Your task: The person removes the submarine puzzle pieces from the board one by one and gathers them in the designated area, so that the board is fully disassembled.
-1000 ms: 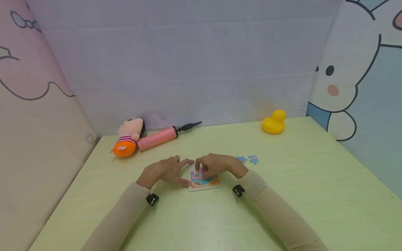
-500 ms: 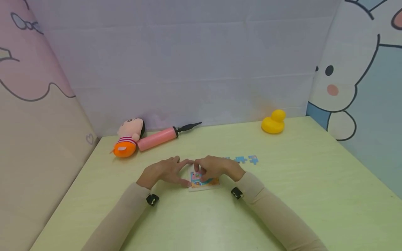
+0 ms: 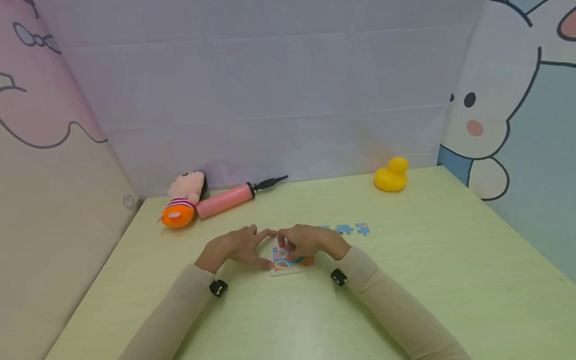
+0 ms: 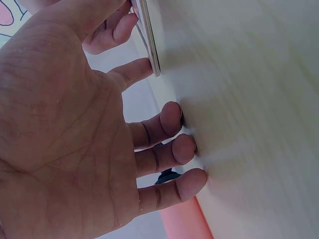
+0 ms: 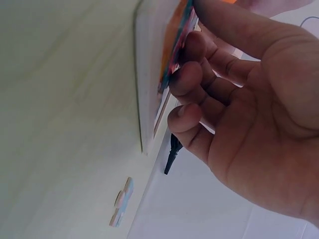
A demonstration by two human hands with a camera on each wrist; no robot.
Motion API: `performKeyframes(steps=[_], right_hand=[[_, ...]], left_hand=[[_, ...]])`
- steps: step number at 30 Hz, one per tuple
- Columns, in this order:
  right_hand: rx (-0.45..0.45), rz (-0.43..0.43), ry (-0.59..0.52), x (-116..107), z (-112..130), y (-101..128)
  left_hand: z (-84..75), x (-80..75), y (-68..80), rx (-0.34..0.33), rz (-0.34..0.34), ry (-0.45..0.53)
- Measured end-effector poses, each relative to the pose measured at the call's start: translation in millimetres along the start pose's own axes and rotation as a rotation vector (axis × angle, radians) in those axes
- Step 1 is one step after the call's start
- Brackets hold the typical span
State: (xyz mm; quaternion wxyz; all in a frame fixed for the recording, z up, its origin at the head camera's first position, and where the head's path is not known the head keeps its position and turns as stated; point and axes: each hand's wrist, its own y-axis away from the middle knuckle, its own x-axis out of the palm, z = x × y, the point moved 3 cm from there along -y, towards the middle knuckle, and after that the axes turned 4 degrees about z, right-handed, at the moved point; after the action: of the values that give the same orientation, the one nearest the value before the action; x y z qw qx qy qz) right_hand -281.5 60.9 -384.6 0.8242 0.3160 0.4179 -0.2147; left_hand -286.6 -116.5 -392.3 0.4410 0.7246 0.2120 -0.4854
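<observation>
You've got soft, even light over the smooth pale green tabletop [image 3: 288, 320], faint sheen up close, loose-edged shadows under your beige fabric sleeves [image 3: 166, 320]. The left wrist view runs dimmer, your left hand [image 4: 70, 124] shaded; the right wrist view looks hazy, grain smeared.

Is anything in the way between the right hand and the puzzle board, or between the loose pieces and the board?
Nothing visible stands between the right hand and the puzzle board. In the head view, that hand lies across the straight way from the loose pieces to the board.
</observation>
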Motion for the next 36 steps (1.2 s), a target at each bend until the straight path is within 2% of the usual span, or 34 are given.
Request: performKeyframes(steps=[12, 25, 32, 36], right_hand=[[0.025, -0.002, 0.013, 0, 1, 2], [-0.034, -0.051, -0.011, -1, 2, 0], [-0.085, -0.001, -0.038, -12, -4, 9], [-0.081, -0.012, -0.065, -24, -12, 19]], left_hand=[[-0.9, -0.3, -0.2, -0.006, 0.002, -0.003], [-3.1, 0.0, 2.5, -0.028, 0.017, 0.012], [-2.6, 1.9, 2.3, -0.002, 0.002, 0.002], [-2.3, 1.9, 2.1, -0.006, 0.002, 0.014]])
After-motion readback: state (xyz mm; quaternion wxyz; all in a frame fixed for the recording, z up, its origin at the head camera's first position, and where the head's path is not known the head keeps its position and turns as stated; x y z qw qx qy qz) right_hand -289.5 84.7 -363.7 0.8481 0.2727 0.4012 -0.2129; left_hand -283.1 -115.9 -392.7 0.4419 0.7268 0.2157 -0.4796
